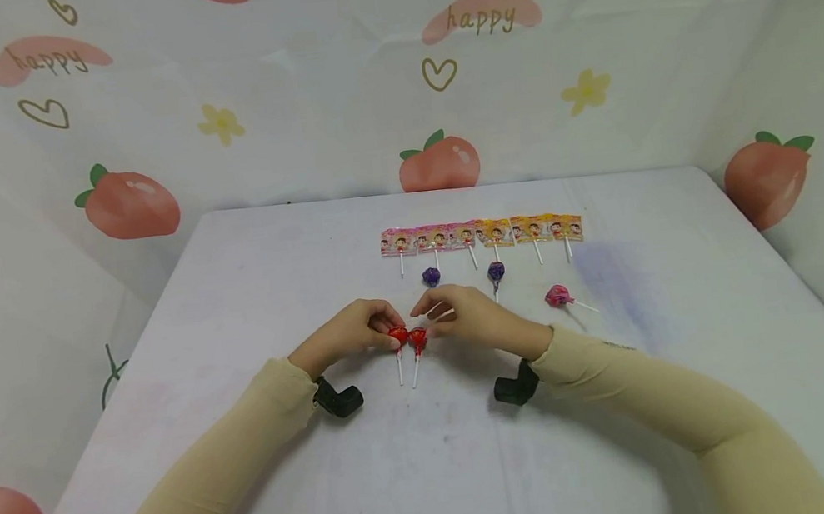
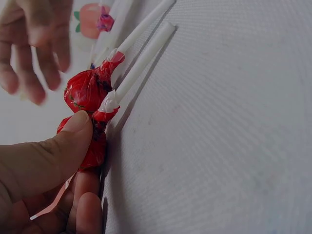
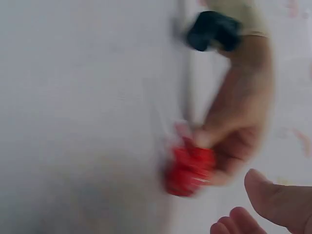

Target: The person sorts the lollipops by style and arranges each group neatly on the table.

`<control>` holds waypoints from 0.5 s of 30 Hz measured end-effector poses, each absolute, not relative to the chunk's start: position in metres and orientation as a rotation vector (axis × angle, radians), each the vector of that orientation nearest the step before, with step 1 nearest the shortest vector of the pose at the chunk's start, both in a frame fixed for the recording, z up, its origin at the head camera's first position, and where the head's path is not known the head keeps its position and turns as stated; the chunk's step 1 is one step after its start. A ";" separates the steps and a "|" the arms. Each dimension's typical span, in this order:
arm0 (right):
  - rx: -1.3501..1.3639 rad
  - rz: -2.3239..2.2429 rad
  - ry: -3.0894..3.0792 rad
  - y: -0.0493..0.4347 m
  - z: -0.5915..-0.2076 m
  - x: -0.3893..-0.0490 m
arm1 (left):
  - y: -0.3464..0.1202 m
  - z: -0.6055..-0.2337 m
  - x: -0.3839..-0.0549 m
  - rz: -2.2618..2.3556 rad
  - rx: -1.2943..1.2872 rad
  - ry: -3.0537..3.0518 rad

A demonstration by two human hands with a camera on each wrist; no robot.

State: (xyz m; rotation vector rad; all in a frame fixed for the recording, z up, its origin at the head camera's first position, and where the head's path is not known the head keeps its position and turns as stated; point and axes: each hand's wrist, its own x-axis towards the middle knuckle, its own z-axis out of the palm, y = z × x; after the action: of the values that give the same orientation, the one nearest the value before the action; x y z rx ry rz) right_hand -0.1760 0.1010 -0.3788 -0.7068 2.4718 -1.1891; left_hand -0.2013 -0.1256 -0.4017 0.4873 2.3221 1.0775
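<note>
Two red-wrapped lollipops lie side by side on the white tabletop, white sticks toward the person. My left hand (image 1: 359, 328) pinches the head of the left red lollipop (image 1: 398, 336) between thumb and fingers; the left wrist view shows the thumb pressed on its wrapper. The other red lollipop (image 1: 417, 338) touches it. Just right of that one, my right hand (image 1: 467, 316) hovers with fingers apart and relaxed, holding nothing. In the right wrist view its thumb and fingertips stand apart, while the red lollipop heads (image 3: 187, 170) are blurred.
Behind the hands lie two purple lollipops, one left (image 1: 432, 277) and one right (image 1: 497, 273). A pink lollipop (image 1: 558, 296) lies to the right. Farther back runs a row of flat lollipops in pink (image 1: 400, 242) and yellow wrappers (image 1: 531, 229). A patterned cloth (image 1: 338, 131) hangs behind the table.
</note>
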 end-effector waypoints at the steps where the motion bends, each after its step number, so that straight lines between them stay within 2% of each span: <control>1: -0.709 -1.208 2.475 0.105 -0.373 -0.176 | -0.125 -0.401 -0.201 1.072 0.483 2.326; 10: -0.600 -1.410 2.614 0.181 -0.310 -0.183 | -0.123 -0.399 -0.200 1.040 0.446 2.339; 15: -0.528 -1.519 2.700 0.225 -0.296 -0.186 | -0.124 -0.398 -0.200 1.036 0.443 2.345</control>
State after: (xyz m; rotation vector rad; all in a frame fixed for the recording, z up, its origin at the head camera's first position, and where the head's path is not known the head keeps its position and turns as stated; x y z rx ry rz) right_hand -0.1856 0.2253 -0.2957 -0.5278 2.7004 -1.5186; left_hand -0.1996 -0.1237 -0.3977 0.4431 2.3453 1.0361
